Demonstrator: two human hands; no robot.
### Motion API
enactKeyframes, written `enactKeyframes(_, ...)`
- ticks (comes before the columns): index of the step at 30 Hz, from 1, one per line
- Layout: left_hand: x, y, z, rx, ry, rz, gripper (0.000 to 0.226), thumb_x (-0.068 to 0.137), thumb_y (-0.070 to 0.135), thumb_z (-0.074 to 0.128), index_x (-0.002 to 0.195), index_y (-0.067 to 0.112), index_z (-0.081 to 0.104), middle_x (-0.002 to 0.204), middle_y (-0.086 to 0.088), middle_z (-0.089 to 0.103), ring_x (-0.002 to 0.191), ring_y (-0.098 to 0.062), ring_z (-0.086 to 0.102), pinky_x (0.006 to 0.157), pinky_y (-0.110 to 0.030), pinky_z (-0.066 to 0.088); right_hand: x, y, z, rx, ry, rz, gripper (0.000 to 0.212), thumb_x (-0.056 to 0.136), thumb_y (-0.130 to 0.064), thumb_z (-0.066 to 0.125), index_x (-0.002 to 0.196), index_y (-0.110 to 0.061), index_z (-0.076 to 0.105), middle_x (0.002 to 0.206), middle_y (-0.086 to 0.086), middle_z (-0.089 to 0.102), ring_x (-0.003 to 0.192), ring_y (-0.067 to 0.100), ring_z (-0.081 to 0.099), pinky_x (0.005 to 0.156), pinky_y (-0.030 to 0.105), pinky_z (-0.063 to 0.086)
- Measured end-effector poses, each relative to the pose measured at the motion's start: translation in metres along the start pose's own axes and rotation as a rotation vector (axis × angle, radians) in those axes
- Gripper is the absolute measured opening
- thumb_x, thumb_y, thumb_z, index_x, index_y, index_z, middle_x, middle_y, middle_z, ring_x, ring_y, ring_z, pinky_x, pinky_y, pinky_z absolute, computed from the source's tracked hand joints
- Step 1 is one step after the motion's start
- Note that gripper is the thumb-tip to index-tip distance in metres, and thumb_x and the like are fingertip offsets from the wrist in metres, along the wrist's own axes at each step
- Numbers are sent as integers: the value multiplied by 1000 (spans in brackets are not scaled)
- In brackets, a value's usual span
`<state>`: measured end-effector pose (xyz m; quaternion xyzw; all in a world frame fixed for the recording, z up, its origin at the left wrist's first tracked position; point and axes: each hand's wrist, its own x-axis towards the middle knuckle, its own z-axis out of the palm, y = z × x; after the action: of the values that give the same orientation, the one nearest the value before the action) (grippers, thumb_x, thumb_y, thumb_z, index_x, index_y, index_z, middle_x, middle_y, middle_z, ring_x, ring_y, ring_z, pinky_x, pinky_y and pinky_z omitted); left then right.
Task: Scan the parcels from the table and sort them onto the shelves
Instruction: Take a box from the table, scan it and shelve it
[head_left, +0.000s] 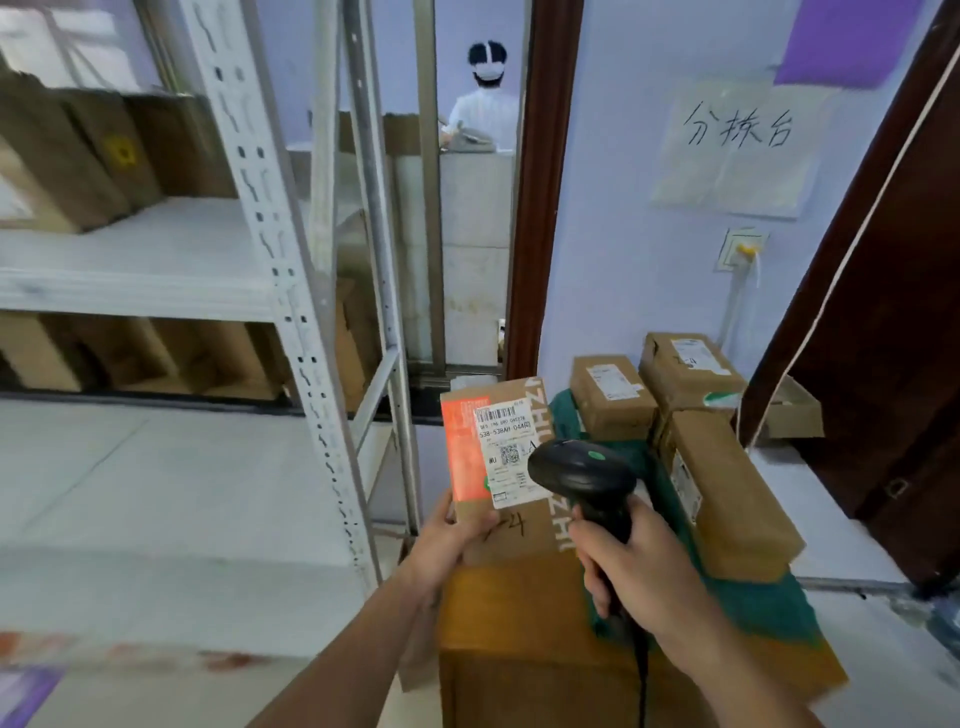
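My left hand (451, 540) grips the lower left corner of a brown cardboard parcel (511, 530) that bears an orange patch and a white shipping label. The parcel is held up in front of me, label toward the camera. My right hand (631, 566) grips the handle of a black barcode scanner (582, 475), whose head points at the label from the right and overlaps its lower right corner. Three more brown parcels (727, 493) lie on the green-covered table (769, 613) at the right. Metal shelves (156, 270) stand at the left.
Cardboard boxes fill the upper and middle shelf levels (78, 156). A large brown box (519, 649) stands below my hands. A dark wooden door (893, 364) is at the right. Another person (485, 109) stands far off, beyond the doorway. A scanner cable (641, 675) hangs down.
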<state>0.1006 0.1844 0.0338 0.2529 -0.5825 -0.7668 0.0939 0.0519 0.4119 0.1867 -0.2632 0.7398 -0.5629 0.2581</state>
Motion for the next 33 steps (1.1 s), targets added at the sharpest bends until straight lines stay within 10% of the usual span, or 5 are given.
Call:
enactKeyframes(20, -266, 91, -282, 36, 593, 333, 81, 69, 24, 95, 140, 27, 56, 113, -1, 79, 101, -20, 76, 74, -27, 60, -35, -129, 271, -9, -489, -170, 5, 98, -14, 60, 103, -15, 60, 59, 9, 53, 52, 26, 48, 57, 39, 47)
enactKeyframes(33, -310, 237, -448, 200, 568, 566, 88, 65, 39, 91, 143, 32, 51, 122, 3, 76, 110, -15, 73, 84, -25, 60, -12, -254, 417, 20, -466, -428, 4, 98, -16, 59, 101, -19, 60, 60, 7, 54, 51, 21, 49, 54, 35, 49)
